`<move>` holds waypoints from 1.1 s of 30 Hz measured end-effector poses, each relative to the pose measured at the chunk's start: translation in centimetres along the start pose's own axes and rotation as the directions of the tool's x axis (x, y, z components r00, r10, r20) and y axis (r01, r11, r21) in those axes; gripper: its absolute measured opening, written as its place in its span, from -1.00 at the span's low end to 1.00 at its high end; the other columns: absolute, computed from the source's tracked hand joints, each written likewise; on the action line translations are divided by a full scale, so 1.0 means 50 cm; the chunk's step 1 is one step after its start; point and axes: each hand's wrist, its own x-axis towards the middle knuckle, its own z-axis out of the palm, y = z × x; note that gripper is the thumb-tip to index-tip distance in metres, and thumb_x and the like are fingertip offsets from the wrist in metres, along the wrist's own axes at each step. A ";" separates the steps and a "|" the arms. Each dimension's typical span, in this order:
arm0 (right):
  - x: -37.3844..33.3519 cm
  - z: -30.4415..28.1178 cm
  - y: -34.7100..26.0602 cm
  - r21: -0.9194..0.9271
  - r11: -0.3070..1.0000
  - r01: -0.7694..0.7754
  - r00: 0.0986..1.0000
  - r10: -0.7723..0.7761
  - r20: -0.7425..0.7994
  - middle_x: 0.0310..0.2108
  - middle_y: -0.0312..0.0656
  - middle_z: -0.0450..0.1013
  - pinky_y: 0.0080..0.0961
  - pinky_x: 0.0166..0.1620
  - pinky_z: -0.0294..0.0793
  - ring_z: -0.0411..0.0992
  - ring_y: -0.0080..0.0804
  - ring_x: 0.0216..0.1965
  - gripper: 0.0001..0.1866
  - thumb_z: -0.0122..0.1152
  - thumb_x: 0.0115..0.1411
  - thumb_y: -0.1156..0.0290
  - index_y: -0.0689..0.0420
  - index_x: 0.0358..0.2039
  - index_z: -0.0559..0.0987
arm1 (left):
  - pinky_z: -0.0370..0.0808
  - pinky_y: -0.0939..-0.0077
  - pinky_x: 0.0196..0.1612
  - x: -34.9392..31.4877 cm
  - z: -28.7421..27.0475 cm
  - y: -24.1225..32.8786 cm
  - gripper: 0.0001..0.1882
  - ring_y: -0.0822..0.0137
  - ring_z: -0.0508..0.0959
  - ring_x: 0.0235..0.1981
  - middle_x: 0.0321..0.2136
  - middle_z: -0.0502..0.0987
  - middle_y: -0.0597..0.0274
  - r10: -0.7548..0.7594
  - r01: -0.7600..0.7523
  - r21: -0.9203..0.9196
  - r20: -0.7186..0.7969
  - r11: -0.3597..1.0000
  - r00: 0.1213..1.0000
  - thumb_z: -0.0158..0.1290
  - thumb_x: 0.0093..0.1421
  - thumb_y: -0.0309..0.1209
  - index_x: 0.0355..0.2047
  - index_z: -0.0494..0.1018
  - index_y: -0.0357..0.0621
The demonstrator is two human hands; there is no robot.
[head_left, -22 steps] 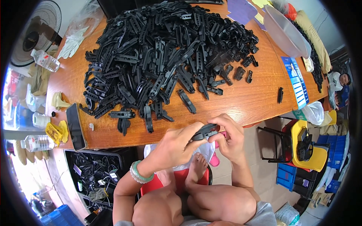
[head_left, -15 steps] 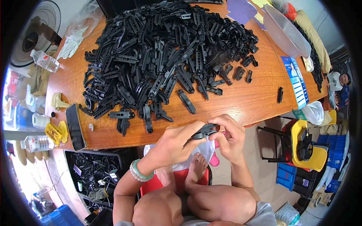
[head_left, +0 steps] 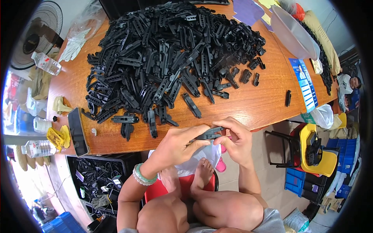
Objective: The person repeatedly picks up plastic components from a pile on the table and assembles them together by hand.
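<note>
Between my two hands, just off the table's front edge, is a long black plastic part (head_left: 210,134). My left hand (head_left: 179,144) pinches its left end, fingers above and thumb below. At the other end my right hand (head_left: 236,140) grips it between bent fingers and thumb. Parts of it are hidden behind my fingers. Beyond my hands a big heap of similar black plastic parts (head_left: 155,58) covers much of the wooden table (head_left: 268,101). One loose part (head_left: 191,105) lies closest to my hands.
A phone (head_left: 78,132) and a white earbud (head_left: 94,131) lie by the table's left edge. A translucent basin (head_left: 293,33) and a blue leaflet (head_left: 304,83) are at the right. Below the table, a black bin (head_left: 125,161) stands at left, a yellow chair (head_left: 324,161) at right.
The black plastic part has turned slightly in my fingers, so its flat side shows more. My left thumb and fingers have shifted a little; both hands stay in nearly the same place.
</note>
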 end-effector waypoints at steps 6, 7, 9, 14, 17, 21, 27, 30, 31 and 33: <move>-0.007 -0.011 0.007 -0.087 0.996 0.018 0.999 -0.015 0.036 -0.46 -0.21 0.42 -0.65 -0.42 0.27 0.31 -0.57 -0.47 -0.70 0.33 -0.14 0.66 0.33 -0.30 0.54 | 0.44 0.39 -0.48 0.009 0.003 0.004 -0.67 0.02 0.50 -0.53 -0.45 0.51 -0.02 -0.030 0.034 -0.105 0.039 0.994 0.999 0.16 0.06 -0.46 -0.15 0.44 -0.27; -0.008 -0.012 0.007 -0.108 0.993 0.044 0.998 -0.040 0.041 -0.45 -0.22 0.42 -0.65 -0.44 0.25 0.30 -0.58 -0.47 -0.70 0.33 -0.14 0.65 0.33 -0.31 0.54 | 0.44 0.39 -0.48 0.008 0.004 0.003 -0.67 0.02 0.50 -0.53 -0.45 0.51 -0.02 -0.029 0.033 -0.105 0.039 0.994 0.999 0.16 0.06 -0.46 -0.15 0.44 -0.27; -0.006 -0.009 0.008 -0.128 0.989 0.068 0.997 -0.063 0.046 -0.45 -0.22 0.41 -0.65 -0.46 0.22 0.29 -0.59 -0.48 -0.71 0.33 -0.13 0.65 0.33 -0.31 0.54 | 0.43 0.39 -0.49 0.006 0.006 -0.003 -0.68 0.02 0.49 -0.54 -0.46 0.51 -0.02 -0.025 0.025 -0.081 0.001 0.996 1.000 0.16 0.06 -0.46 -0.16 0.44 -0.27; 0.001 -0.003 0.006 -0.077 0.997 -0.027 0.999 0.030 0.032 -0.50 -0.20 0.44 -0.57 -0.48 0.35 0.38 -0.47 -0.54 -0.77 0.32 -0.10 0.59 0.25 -0.36 0.55 | 0.43 0.40 -0.50 0.004 0.000 -0.007 -0.68 0.03 0.48 -0.56 -0.46 0.51 -0.03 -0.060 0.061 -0.056 0.021 0.997 0.998 0.16 0.06 -0.46 -0.16 0.44 -0.28; -0.001 -0.001 0.007 -0.117 0.993 0.028 1.000 -0.027 0.013 -0.52 -0.20 0.43 -0.58 -0.46 0.34 0.38 -0.47 -0.54 -0.77 0.32 -0.10 0.58 0.25 -0.36 0.55 | 0.44 0.41 -0.50 0.008 0.001 -0.005 -0.68 0.07 0.50 -0.57 -0.48 0.52 -0.02 -0.049 0.051 -0.084 0.026 0.995 0.998 0.16 0.06 -0.47 -0.16 0.44 -0.28; -0.007 -0.002 0.006 -0.121 0.992 0.022 1.000 -0.023 -0.009 -0.54 -0.20 0.42 -0.59 -0.44 0.35 0.39 -0.46 -0.53 -0.76 0.31 -0.10 0.59 0.24 -0.35 0.55 | 0.47 0.48 -0.50 0.014 0.004 -0.007 -0.69 0.16 0.53 -0.59 -0.52 0.52 0.01 -0.006 0.008 -0.158 0.010 0.987 1.000 0.14 0.07 -0.48 -0.15 0.45 -0.30; -0.002 0.011 0.007 0.175 0.962 -0.209 0.977 0.213 -0.007 -0.52 -0.28 0.45 -0.64 -0.45 0.34 0.39 -0.58 -0.50 -0.88 0.28 0.03 0.51 0.27 -0.42 0.56 | 0.49 0.55 -0.51 0.008 -0.008 0.002 -0.76 0.35 0.57 -0.65 -0.60 0.55 0.05 -0.241 0.261 -0.263 0.106 0.929 0.965 0.05 0.19 -0.42 -0.25 0.48 -0.41; 0.001 0.001 0.003 0.083 0.917 -0.391 0.910 0.371 0.186 -0.56 -0.28 0.46 -0.64 -0.50 0.32 0.37 -0.62 -0.54 -0.75 0.22 0.16 0.33 0.29 -0.48 0.54 | 0.49 0.60 -0.51 0.009 -0.016 -0.008 -0.67 0.38 0.58 -0.67 -0.67 0.53 0.10 -0.528 0.564 -0.472 0.221 0.678 0.820 -0.08 0.30 -0.34 -0.30 0.48 -0.48; 0.000 -0.001 0.003 0.140 0.853 -0.502 0.848 0.454 0.274 -0.60 -0.27 0.44 -0.64 -0.52 0.31 0.36 -0.61 -0.58 -0.68 0.18 0.19 0.25 0.28 -0.51 0.53 | 0.48 0.62 -0.51 0.009 -0.005 -0.013 -0.59 0.33 0.56 -0.72 -0.75 0.50 0.11 -0.475 0.491 -0.533 0.179 0.690 0.862 -0.17 0.34 -0.30 -0.34 0.47 -0.51; 0.000 -0.008 -0.002 0.182 0.775 -0.605 0.774 0.519 0.362 -0.64 -0.26 0.43 -0.63 -0.55 0.30 0.35 -0.61 -0.62 -0.61 0.14 0.22 0.17 0.28 -0.54 0.52 | 0.48 0.60 -0.50 0.014 -0.004 -0.005 -0.60 0.34 0.57 -0.70 -0.70 0.52 0.09 -0.482 0.499 -0.547 0.188 0.672 0.856 -0.16 0.33 -0.31 -0.34 0.47 -0.50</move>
